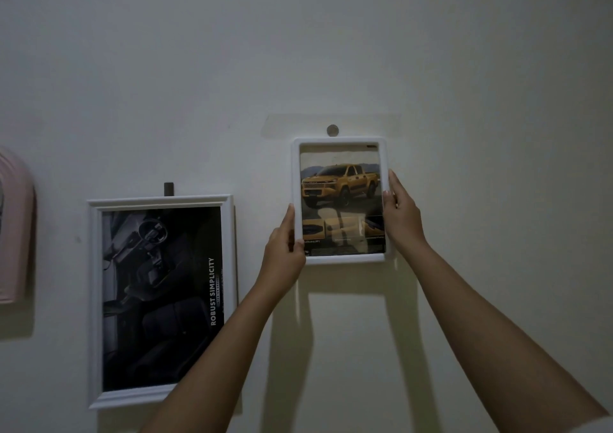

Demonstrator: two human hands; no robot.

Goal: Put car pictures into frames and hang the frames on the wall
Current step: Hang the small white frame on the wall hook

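Both hands — left hand [282,253], right hand [402,213] — hold the small white frame [339,142].

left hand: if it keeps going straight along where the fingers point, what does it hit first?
The left hand grips the left edge of the small white frame, fingers pointing up the wall. Straight on it only slides along that edge; beyond, bare wall. The round hook sits off to the right.
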